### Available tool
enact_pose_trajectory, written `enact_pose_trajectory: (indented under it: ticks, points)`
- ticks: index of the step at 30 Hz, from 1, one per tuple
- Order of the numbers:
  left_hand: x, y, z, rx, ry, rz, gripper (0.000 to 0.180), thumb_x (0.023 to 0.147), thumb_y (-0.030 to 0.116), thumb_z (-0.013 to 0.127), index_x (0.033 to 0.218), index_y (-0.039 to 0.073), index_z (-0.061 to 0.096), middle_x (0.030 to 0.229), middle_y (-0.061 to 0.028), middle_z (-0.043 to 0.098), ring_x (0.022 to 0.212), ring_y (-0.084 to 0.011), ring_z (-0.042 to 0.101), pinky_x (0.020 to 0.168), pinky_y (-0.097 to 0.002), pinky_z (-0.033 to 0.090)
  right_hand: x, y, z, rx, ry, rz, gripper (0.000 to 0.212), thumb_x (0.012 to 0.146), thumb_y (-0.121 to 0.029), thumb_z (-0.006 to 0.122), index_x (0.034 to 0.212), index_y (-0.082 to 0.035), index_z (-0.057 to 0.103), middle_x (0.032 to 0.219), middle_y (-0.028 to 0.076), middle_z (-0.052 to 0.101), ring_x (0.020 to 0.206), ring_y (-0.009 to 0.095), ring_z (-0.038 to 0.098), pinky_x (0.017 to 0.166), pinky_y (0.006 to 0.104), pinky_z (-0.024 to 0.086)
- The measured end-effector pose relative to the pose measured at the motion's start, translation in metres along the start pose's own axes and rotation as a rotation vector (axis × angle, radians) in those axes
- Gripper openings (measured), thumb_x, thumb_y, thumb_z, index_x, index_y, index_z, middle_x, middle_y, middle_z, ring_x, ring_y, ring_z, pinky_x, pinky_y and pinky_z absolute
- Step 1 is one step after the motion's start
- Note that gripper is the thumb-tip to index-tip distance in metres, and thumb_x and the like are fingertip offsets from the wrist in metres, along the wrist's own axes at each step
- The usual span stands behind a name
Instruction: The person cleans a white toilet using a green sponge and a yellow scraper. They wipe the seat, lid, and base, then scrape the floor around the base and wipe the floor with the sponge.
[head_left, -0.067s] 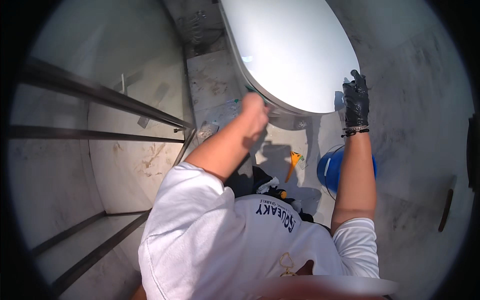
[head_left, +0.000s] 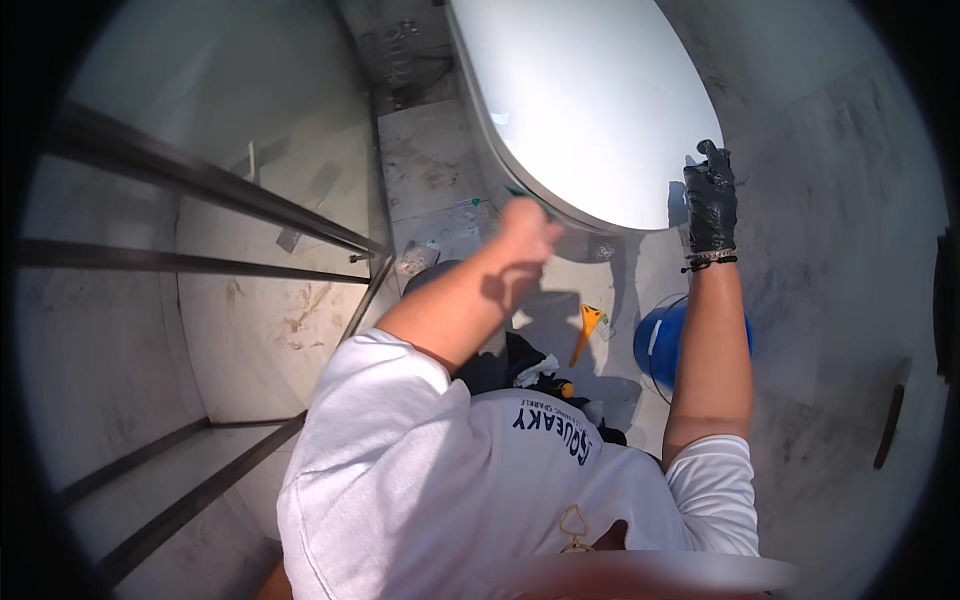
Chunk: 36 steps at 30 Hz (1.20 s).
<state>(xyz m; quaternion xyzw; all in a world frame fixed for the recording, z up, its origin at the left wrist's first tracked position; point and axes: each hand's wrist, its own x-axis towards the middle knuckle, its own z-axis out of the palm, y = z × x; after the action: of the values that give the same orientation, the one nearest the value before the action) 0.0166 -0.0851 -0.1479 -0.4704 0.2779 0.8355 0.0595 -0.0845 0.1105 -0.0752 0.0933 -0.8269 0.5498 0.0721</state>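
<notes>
A large white oval panel [head_left: 590,100] with a rounded rim fills the top middle of the head view. My bare left hand [head_left: 525,228] is at its lower left rim, blurred, with the fingers curled around a small green thing [head_left: 522,191] that touches the rim. My right hand [head_left: 710,200], in a black glove with a band at the wrist, reaches up and holds the panel's lower right edge by the fingertips. My white T-shirt and both forearms fill the lower middle.
Below, a blue bucket [head_left: 660,345] stands on the pale stone floor, with an orange scraper [head_left: 588,325] and dark cloths [head_left: 520,370] beside it. Dark metal rails [head_left: 250,195] run across the left. Stained marble-like walls [head_left: 830,250] close in on both sides.
My left hand has shifted slightly to the right along the rim. The gloved right hand stays at the same spot.
</notes>
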Motion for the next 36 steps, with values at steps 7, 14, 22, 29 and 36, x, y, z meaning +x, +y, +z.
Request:
enact_pose_trajectory:
  ticks: [7, 14, 22, 29, 36]
  points:
    - [-0.034, -0.043, 0.037, -0.428, -0.235, -0.338, 0.031, 0.089, 0.010, 0.029, 0.114, -0.006, 0.038, 0.124, -0.0212, 0.041, 0.112, -0.0316, 0.045, 0.095, -0.0450, 0.038, 0.021, 0.034, 0.020, -0.034, -0.111, -0.111, 0.041, 0.077, 0.003, 0.053, 0.117, -0.004, 0.051, 0.120, 0.007, 0.047, 0.101, 0.014, 0.049, 0.082, 0.0245, 0.043]
    - [0.025, 0.034, -0.011, -0.033, -0.208, -0.051, 0.025, 0.088, 0.010, 0.032, 0.093, -0.002, 0.053, 0.095, -0.0181, 0.059, 0.086, -0.0277, 0.061, 0.072, -0.0400, 0.052, 0.010, 0.044, 0.027, -0.477, -0.060, -0.199, 0.029, 0.084, -0.010, 0.051, 0.112, -0.004, 0.054, 0.112, 0.007, 0.052, 0.103, 0.017, 0.047, 0.085, 0.0267, 0.039]
    - [0.094, 0.009, -0.023, 0.263, 0.052, 0.126, 0.032, 0.085, 0.022, 0.035, 0.099, 0.001, 0.055, 0.099, -0.0193, 0.056, 0.089, -0.0312, 0.054, 0.064, -0.0507, 0.043, -0.003, 0.022, 0.032, -0.811, 0.013, -0.443, 0.024, 0.085, -0.004, 0.049, 0.107, -0.003, 0.057, 0.110, 0.005, 0.052, 0.103, 0.013, 0.046, 0.088, 0.0249, 0.035]
    - [0.067, -0.120, 0.034, -0.666, -0.136, -0.363, 0.032, 0.086, 0.020, 0.033, 0.109, 0.001, 0.047, 0.103, -0.0208, 0.054, 0.091, -0.0321, 0.056, 0.073, -0.0393, 0.048, -0.001, 0.029, 0.027, -0.952, 0.051, -0.586, 0.033, 0.079, -0.014, 0.055, 0.112, -0.011, 0.058, 0.120, 0.007, 0.054, 0.117, 0.022, 0.044, 0.097, 0.0339, 0.033]
    - [0.170, -0.045, -0.048, -0.230, 0.139, -0.154, 0.017, 0.085, 0.019, 0.038, 0.092, 0.012, 0.053, 0.087, -0.0084, 0.052, 0.067, -0.0224, 0.048, 0.052, -0.0366, 0.039, -0.004, 0.021, 0.026, -0.879, 0.000, -0.521, 0.032, 0.079, -0.010, 0.052, 0.111, -0.010, 0.058, 0.117, 0.008, 0.056, 0.113, 0.024, 0.048, 0.095, 0.0361, 0.035]
